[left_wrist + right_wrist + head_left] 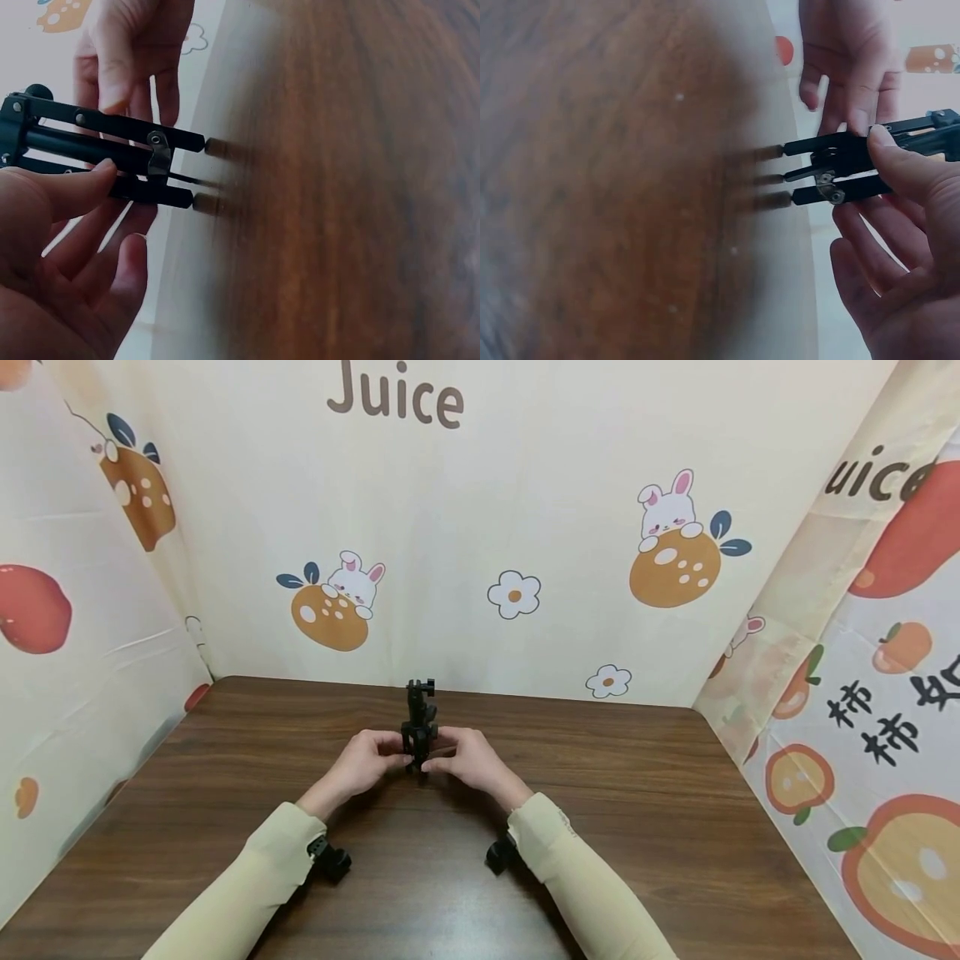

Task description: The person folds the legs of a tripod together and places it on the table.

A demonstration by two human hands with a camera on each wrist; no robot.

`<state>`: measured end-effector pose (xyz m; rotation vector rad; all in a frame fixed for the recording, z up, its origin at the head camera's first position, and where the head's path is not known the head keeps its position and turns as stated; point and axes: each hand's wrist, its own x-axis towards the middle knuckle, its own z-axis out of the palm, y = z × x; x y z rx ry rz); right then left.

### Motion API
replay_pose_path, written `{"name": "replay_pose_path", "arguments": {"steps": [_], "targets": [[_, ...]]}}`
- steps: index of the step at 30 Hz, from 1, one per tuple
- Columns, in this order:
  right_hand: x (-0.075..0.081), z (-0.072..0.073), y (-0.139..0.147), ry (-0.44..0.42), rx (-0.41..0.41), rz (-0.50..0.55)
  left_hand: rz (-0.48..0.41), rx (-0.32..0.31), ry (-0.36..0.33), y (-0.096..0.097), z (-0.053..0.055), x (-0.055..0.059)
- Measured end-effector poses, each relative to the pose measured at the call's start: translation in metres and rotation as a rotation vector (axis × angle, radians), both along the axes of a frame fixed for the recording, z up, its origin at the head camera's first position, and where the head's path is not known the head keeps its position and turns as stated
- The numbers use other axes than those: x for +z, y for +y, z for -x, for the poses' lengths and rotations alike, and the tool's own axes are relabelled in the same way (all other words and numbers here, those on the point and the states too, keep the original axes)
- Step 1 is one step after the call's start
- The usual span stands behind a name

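A small black tripod [418, 718] stands upright at the middle of the table, its legs close together around a central column. The left hand [363, 766] holds it from the left, the thumb on one leg and other fingers behind. From the opposite side the right hand [471, 760] pinches another leg. In the left wrist view the leg tips of the tripod [139, 135] point at the tabletop. Metal braces near the leg ends show in the right wrist view, where the right thumb lies along the tripod [847, 165].
The brown wood-grain table [645, 827] reaches back to a printed curtain [450, 510] with rabbits, fruit and flowers. More printed cloth hangs at the left and right sides. A black camera [330, 862] is strapped at the left wrist, another black camera [498, 857] at the right.
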<state>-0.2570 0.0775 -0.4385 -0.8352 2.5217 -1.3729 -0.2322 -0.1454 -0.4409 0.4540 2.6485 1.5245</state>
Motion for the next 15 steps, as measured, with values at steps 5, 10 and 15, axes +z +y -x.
{"name": "replay_pose_path", "arguments": {"steps": [5, 10, 15], "targets": [[0.009, -0.001, 0.002, -0.031, -0.034, 0.072, 0.022, -0.014, -0.072, -0.001, 0.002, -0.003], [0.024, -0.005, 0.002, -0.025, -0.057, 0.125, 0.036, -0.004, -0.105, -0.001, 0.003, -0.005], [0.040, -0.010, 0.001, -0.001, -0.063, 0.200, 0.038, 0.010, -0.124, 0.000, 0.002, -0.003]]}}
